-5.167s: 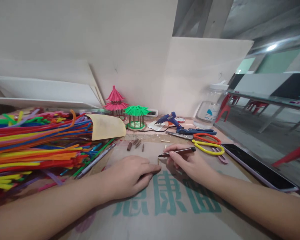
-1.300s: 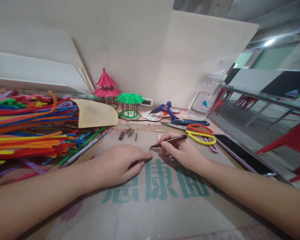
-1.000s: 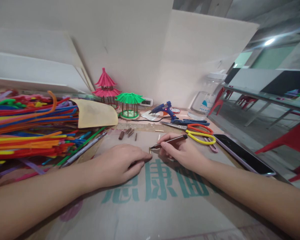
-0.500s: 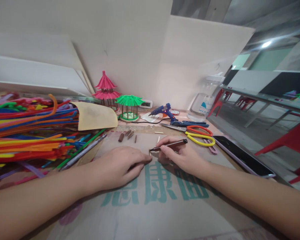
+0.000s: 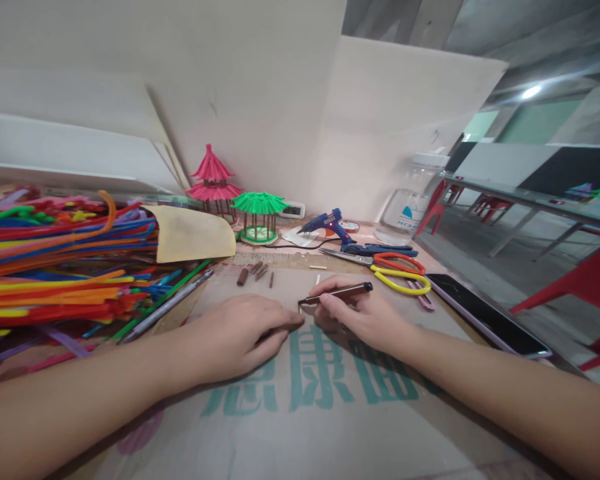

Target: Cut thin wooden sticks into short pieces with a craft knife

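In my right hand (image 5: pixel 363 313) is a brown marker (image 5: pixel 343 292), its dark tip resting on a short thin stick (image 5: pixel 301 309). My left hand (image 5: pixel 250 330) lies palm down, and its fingertips hold that stick against the board; the stick looks pale with some brown on it. Beyond my left hand lie several short brown sticks (image 5: pixel 260 270) and a brown marker cap (image 5: pixel 243 276). Two pale stick pieces, one of them a small stick (image 5: pixel 318 267), are past my right hand.
Pipe cleaners (image 5: pixel 55 293) are heaped at left. Behind stand a pink pagoda (image 5: pixel 213 187), a green pavilion (image 5: pixel 259 217) and a blue glue gun (image 5: pixel 330 225). Scissors (image 5: pixel 403 273), a phone (image 5: pixel 487 313) and a water bottle (image 5: pixel 405 203) are at right.
The marker in my right hand has shifted very slightly, its tip still at the stick. My left hand stays in place.
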`<state>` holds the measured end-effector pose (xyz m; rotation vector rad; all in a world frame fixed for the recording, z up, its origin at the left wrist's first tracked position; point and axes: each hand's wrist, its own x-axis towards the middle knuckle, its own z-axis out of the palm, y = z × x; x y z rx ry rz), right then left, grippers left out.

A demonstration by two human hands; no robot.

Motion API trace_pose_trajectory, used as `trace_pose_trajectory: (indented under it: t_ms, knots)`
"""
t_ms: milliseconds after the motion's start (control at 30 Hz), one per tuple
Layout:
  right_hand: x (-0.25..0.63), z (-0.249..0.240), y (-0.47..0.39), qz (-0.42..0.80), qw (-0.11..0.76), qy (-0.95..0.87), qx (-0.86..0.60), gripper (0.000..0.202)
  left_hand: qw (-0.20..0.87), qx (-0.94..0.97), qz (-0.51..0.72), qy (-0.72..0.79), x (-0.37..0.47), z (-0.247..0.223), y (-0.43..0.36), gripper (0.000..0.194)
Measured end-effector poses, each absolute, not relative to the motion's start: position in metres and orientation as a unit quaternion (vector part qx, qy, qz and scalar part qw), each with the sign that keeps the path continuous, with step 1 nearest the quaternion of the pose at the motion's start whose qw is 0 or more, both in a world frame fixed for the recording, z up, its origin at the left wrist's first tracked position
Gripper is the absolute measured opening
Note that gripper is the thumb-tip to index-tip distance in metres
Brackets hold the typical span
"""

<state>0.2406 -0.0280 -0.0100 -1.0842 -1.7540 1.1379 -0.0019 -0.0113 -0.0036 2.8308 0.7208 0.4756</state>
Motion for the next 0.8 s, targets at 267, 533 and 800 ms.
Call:
trace_pose_trajectory:
  t_ms: [267,533,800]
  knots:
    - [0.2402,-0.0095,-0.0282,0.460,0.388,-0.680,-0.419,0.018,0.091,0.953,0.157,0.243,-0.0019,-0.0033,-0.0108,0.032]
    - [0.2406,-0.0075,-0.0276,0.438,0.375,-0.696,-0.429,0.017,0.096,0.952,0.147,0.249,-0.0028,-0.0050,-0.0123,0.033]
    - [0.2413,-0.0104,-0.0275,0.450,0.371,-0.689,-0.431,0.019,0.057,0.933,0.169,0.313,-0.0027,-0.0045,-0.0061,0.032]
